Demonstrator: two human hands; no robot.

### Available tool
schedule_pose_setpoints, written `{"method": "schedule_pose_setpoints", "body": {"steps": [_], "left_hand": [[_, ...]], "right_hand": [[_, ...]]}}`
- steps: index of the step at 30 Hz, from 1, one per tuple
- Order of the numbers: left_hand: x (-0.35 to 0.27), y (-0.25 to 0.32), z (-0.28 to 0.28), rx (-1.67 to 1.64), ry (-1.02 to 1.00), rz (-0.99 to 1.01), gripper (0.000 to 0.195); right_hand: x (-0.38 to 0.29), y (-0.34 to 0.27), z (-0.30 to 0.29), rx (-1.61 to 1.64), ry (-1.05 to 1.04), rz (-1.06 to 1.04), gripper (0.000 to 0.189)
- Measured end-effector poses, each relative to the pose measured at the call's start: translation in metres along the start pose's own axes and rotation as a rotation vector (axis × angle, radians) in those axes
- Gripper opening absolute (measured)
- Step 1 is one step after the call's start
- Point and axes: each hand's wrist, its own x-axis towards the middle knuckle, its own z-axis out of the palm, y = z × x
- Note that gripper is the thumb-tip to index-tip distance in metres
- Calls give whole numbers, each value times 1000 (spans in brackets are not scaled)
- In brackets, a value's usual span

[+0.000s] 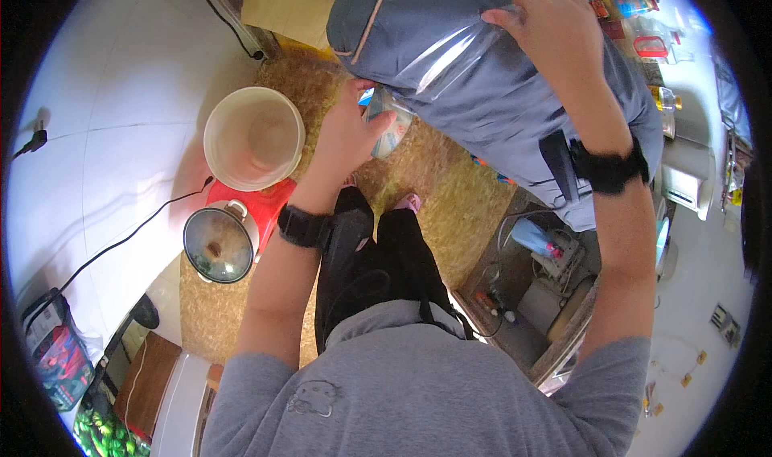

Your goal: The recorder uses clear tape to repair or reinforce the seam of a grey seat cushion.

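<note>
A large grey-blue fabric bundle (518, 125) with a pale piped seam lies before me, its far end cut off by the picture's top. My left hand (350, 131) grips a roll of clear packing tape (392, 138) beside the bundle's lower left edge. From the roll a shiny transparent strip (449, 59) runs up across the fabric. Its other end is pinched between the thumb and fingers of my right hand (558, 34), above the bundle. Whether the strip sticks to the cloth cannot be told. Both wrists wear black straps.
On the left, a white bucket (220, 161) stands near a red stool (274, 200) and a glass-lidded pot (208, 255). A black cable (129, 237) crosses by the wall. To the right are a low shelf (531, 360) with a blue bottle (531, 237), and containers (651, 46) beyond the bundle.
</note>
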Motion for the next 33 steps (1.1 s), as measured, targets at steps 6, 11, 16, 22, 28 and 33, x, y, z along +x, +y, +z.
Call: {"method": "schedule_pose_setpoints", "body": {"steps": [6, 11, 16, 22, 28, 33], "left_hand": [[39, -23, 26, 89, 124, -62, 52], [21, -23, 17, -31, 144, -141, 49], [-3, -43, 7, -225, -11, -159, 40], [-41, -7, -44, -393, -192, -162, 33], [5, 68, -77, -16, -144, 87, 42], [73, 32, -51, 405, -3, 152, 59]], "right_hand": [[3, 2, 36, 19, 43, -41, 35], [-21, -33, -13, 206, -52, -170, 18], [-65, -92, -61, 637, -6, -346, 23], [6, -52, -56, 403, 179, -209, 31], [62, 17, -8, 235, 51, 102, 36], [57, 15, 65, 148, -135, 231, 42]]}}
